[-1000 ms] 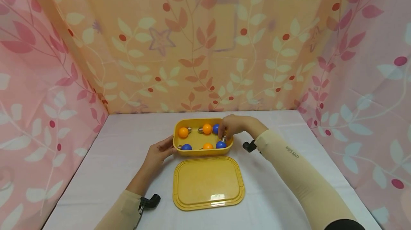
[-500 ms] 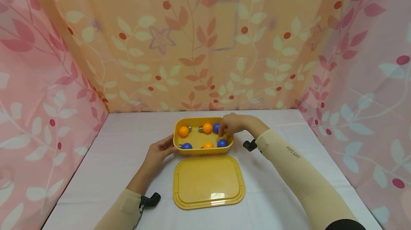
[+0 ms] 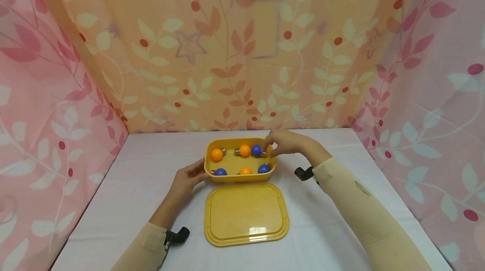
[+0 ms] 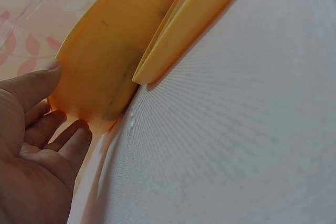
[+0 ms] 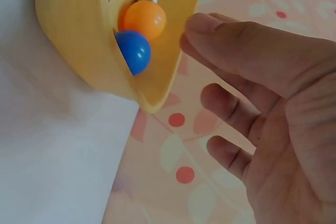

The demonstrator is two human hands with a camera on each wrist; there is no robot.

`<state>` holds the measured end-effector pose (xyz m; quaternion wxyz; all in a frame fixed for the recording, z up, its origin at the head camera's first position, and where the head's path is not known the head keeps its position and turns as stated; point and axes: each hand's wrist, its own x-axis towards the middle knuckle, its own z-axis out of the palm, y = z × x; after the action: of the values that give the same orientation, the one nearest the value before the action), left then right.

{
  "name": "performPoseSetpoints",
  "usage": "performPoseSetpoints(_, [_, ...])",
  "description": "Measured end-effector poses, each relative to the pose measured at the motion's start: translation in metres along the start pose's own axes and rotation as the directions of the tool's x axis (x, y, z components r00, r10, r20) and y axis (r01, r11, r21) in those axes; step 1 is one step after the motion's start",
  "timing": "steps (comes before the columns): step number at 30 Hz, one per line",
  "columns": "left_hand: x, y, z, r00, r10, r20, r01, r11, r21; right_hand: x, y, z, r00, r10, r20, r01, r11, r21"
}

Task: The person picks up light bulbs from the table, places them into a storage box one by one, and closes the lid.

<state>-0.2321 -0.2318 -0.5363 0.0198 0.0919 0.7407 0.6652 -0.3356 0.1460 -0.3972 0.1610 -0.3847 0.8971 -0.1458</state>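
Three orange bulbs and three blue bulbs, all with metal screw bases, lie inside a yellow plastic box. At the box's left end, my left hand touches the outer wall with thumb and relaxed fingers. My right hand hovers at the right rim, close to a blue bulb in the far right part of the box. Nothing shows between its thumb and fingers in the right wrist view, where the fingers are loosely bent and apart from the box.
The flat yellow lid lies on the white table just in front of the box. Leaf-patterned cloth hangs behind the table and on both sides. A black wrist camera sits on each sleeve.
The near right blue bulb has come to lie slightly further right, its base now against the right wall. My right hand has lifted off it and drawn right. The left hand stays put.
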Motion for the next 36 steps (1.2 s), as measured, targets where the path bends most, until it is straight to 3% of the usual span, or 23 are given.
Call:
performPoseSetpoints(11, [0.002, 0.007, -0.001, 0.999, -0.024, 0.025, 0.023, 0.999, 0.041, -0.041, 0.011, 0.014, 0.970, 0.006, -0.242, -0.013, 1.000, -0.025])
performPoseSetpoints(20, [-0.001, 0.014, -0.005, 0.997, -0.072, 0.009, 0.070, 0.981, 0.179, -0.069, 0.016, 0.031, 0.914, 0.014, -0.405, -0.013, 1.000, 0.006])
performPoseSetpoints(29, [-0.025, 0.026, -0.013, 0.995, -0.100, -0.006, 0.096, 0.932, 0.350, -0.094, 0.015, 0.053, 0.853, 0.083, -0.515, -0.025, 0.993, 0.118])
performPoseSetpoints(32, [-0.035, 0.030, -0.015, 0.995, -0.102, -0.008, 0.098, 0.931, 0.352, -0.101, 0.015, 0.061, 0.841, 0.103, -0.531, -0.018, 0.986, 0.163])
performPoseSetpoints(36, [-0.048, 0.033, -0.017, 0.993, -0.119, -0.003, 0.113, 0.937, 0.331, -0.109, 0.014, 0.071, 0.841, 0.131, -0.525, -0.015, 0.976, 0.218])
